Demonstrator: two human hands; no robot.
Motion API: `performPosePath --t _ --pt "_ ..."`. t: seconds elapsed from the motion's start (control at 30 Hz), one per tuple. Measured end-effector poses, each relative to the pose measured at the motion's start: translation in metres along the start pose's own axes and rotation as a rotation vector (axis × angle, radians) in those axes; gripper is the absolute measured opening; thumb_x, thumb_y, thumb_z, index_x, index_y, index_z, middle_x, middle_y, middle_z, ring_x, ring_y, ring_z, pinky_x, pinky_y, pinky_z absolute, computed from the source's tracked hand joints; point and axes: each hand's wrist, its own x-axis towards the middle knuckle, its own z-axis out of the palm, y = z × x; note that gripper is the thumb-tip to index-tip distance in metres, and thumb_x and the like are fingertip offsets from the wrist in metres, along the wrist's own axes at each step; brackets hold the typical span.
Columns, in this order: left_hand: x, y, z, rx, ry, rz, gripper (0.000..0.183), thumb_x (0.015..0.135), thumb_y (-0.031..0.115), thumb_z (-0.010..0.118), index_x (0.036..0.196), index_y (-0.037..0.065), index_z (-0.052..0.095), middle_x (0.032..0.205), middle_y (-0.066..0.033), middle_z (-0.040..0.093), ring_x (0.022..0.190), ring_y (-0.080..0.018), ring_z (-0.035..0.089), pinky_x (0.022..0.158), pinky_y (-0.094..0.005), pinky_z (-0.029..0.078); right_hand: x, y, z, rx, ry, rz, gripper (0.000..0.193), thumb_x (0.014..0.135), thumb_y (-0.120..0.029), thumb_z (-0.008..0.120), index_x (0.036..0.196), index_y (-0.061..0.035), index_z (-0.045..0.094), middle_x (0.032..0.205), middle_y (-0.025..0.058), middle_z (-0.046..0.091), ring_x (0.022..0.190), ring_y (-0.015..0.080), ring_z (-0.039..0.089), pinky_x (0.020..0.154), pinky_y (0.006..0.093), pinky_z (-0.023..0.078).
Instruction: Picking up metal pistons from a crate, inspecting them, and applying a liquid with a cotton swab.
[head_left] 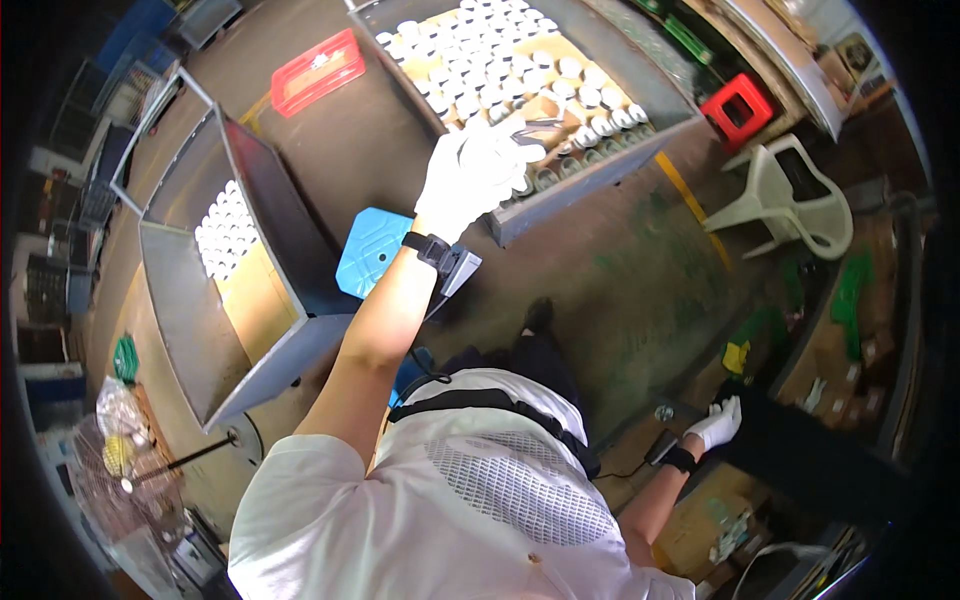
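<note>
Nearest, low at the right, the gloved right hand [716,425] rests beside a dark panel [805,435]; its fingers look loosely bent, and whether they grip anything cannot be told. Farther out, the gloved left hand [485,165] reaches over the near left corner of a large grey bin [605,178], a dark grey object [543,126] at its fingertips, though a firm hold cannot be confirmed. White round parts [490,65] stand thickly across the bin's far side and thin out nearer, where brown cardboard shows and greyish parts [546,180] line the front wall. That layer looks partly covered; whether it is being filled or emptied is unclear. At left, a smaller metal cart [185,310] has white pieces [227,232] on its far half and cardboard [258,300] on its near half. A blue stool [375,250] stands close under the left forearm, crowding the space between cart and bin, whose raised walls must be reached over. Beyond lie a white chair [790,205] and red stool [738,110] at right, and a red tray [318,72] far left.
</note>
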Motion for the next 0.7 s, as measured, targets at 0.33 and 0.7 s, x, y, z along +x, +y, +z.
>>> performPosePath --t 0.33,0.7 --pt "0.055 -0.095 -0.042 0.856 0.458 0.467 0.023 0.087 0.024 0.065 0.108 0.017 0.069 0.107 -0.0030 0.071 0.096 -0.0215 0.065 0.084 -0.0356 0.051 -0.112 -0.114 0.312 0.078 -0.895 -0.279 0.024 0.096 -0.013 0.058 0.113 -0.0023 0.071 0.109 0.0079 0.070 0.087 0.0144 0.065 0.066 0.0264 0.053" --pt "0.131 -0.127 -0.056 -1.038 0.391 -0.311 0.033 0.094 0.026 0.048 0.117 0.006 0.060 0.110 -0.0104 0.067 0.091 -0.0250 0.062 0.082 -0.0413 0.052 -0.287 -0.240 0.442 0.207 -1.610 -0.765 0.026 0.086 -0.003 0.062 0.110 -0.0054 0.071 0.084 0.0047 0.064 0.069 0.0158 0.059 0.061 0.0299 0.047"
